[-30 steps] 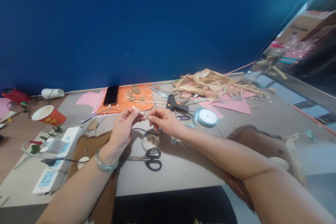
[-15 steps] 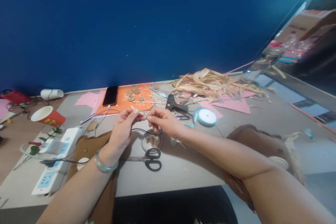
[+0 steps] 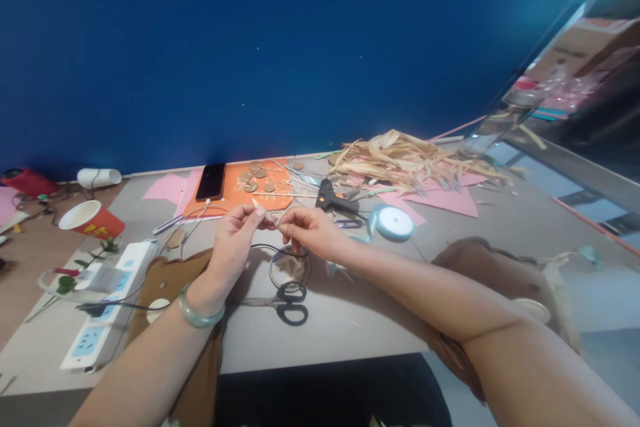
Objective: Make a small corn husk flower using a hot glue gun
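Observation:
My left hand (image 3: 237, 230) and my right hand (image 3: 313, 230) meet above the table, fingertips almost touching. Both pinch a small pale piece (image 3: 271, 219), mostly covered by the fingers, so its kind is unclear. Below them lies a round clear dish or lid (image 3: 290, 271) with pale bits in it. Scissors with black handles (image 3: 291, 303) rest closer to me, blades pointing left under my left wrist. Just beyond my right hand are a black glue gun (image 3: 335, 197) and a roll of light blue ribbon (image 3: 395, 221).
A heap of dried husks (image 3: 400, 157) lies at the back right on pink paper (image 3: 450, 201). Orange paper (image 3: 235, 180) carries wooden discs and a phone (image 3: 211, 182). At left stand a power strip (image 3: 110, 307) and a tilted paper cup (image 3: 93, 219). A blue wall rises behind.
Almost nothing differs. Both hands keep their pinch over the same spot, with only slight finger shifts.

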{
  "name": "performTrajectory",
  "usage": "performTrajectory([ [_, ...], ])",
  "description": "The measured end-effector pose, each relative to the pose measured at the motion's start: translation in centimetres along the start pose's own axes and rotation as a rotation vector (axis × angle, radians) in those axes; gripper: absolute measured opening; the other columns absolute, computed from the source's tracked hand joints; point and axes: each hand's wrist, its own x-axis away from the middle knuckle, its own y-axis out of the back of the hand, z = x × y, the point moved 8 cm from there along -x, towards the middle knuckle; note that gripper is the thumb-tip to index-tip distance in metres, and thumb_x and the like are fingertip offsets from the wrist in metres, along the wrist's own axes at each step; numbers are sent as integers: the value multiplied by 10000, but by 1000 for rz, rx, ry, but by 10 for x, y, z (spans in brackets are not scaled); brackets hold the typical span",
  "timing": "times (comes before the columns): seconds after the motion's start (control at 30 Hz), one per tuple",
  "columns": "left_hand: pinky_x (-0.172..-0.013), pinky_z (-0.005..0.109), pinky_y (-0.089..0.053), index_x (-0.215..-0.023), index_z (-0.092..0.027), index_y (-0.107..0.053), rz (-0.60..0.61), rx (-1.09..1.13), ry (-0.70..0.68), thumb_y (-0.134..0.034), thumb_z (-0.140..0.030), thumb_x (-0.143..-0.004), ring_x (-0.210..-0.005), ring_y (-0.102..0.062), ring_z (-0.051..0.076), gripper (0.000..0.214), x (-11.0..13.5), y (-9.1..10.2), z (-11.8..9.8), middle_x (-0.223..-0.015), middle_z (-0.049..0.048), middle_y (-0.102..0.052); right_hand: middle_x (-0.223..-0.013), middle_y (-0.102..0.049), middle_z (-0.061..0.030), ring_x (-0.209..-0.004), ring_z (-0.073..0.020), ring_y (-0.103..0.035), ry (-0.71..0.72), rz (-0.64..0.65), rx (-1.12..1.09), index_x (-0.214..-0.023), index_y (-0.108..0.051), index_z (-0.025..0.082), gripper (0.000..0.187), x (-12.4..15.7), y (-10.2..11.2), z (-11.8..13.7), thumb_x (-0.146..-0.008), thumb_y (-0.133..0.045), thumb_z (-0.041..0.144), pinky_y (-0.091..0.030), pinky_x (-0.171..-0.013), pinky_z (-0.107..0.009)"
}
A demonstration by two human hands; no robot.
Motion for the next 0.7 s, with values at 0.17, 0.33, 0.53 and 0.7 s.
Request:
performTrajectory([
  [0.17, -739, 304, -512, -768, -166, -646, 12, -9, 3, -634, -336, -816, -670, -643, 150, 178, 0, 0, 1, -713, 33, -690, -632, -637, 24, -437, -59, -546, -50, 4, -31, -800, -600, 155, 178, 0, 0, -4, -796, -644, 327, -422, -433, -173],
  [0.33, -749, 299, -503, -791, -157, -663, 31, 6, 28, -643, -298, -797, -692, -655, 158, 143, 0, 0, 2, -736, 43, -707, -642, -644, 25, -438, -55, -551, -78, -4, -56, -807, -601, 153, 161, 0, 1, -5, -794, -645, 307, -413, -435, -167],
  [0.53, -752, 291, -502, -817, -155, -654, 35, 14, 25, -673, -244, -764, -710, -662, 154, 105, 0, 1, 3, -747, 34, -714, -658, -650, 21, -451, -57, -564, -85, 13, -84, -803, -600, 150, 165, -1, 1, -7, -793, -648, 307, -412, -436, -164],
  [0.7, -744, 296, -509, -814, -161, -641, 32, 24, 25, -673, -231, -757, -700, -670, 159, 96, 0, 3, 6, -734, 27, -715, -649, -650, 24, -447, -58, -568, -102, 21, -103, -807, -601, 150, 168, -2, 0, -9, -792, -652, 309, -423, -440, -166],
])
